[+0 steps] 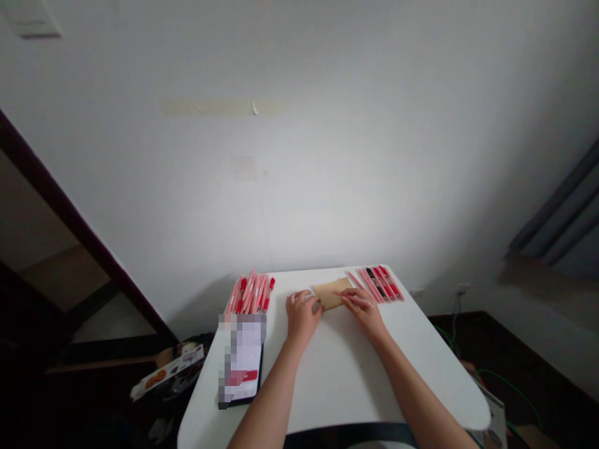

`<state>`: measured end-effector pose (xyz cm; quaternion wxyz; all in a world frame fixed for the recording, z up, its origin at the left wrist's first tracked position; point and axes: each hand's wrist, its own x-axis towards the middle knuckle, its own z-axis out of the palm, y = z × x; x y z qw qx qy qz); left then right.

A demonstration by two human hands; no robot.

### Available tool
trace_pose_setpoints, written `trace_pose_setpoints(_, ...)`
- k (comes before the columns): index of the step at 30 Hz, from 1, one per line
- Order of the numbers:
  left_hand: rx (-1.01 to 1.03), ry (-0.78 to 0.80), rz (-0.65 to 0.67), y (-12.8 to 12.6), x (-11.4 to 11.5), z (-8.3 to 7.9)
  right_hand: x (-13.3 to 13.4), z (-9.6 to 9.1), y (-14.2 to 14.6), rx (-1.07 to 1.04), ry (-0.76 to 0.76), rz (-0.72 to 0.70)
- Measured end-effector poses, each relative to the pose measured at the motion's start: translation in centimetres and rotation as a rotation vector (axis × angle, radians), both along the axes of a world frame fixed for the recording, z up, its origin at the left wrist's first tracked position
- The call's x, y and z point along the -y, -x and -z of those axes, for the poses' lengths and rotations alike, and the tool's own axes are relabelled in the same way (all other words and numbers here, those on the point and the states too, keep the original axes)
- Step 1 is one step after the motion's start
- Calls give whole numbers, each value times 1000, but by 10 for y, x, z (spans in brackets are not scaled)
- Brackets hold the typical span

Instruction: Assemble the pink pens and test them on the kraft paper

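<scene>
A small brown paper packet (330,292) lies at the far middle of the white table (337,374). My left hand (302,313) rests on its left end, fingers curled over the edge. My right hand (364,310) touches its right end and pinches a pink pen (354,300) that lies across the fingers. A pile of several pink and red pens (251,293) lies left of my left hand. A row of several pink, red and dark pens (378,284) lies just right of the packet.
A phone or tablet with a lit, blurred screen (242,362) lies on the table's left edge. A printed box (167,370) and clutter lie on the dark floor to the left. A white wall rises right behind the table. Cables (496,380) trail on the floor at right.
</scene>
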<state>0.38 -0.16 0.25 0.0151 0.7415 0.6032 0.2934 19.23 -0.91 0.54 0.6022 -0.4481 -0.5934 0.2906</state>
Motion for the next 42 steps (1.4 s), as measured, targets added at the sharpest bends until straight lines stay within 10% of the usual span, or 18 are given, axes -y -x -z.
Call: trace_pose_setpoints(42, -31, 101, -93, -7, 14, -6, 1, 4, 13, 292, 84, -20)
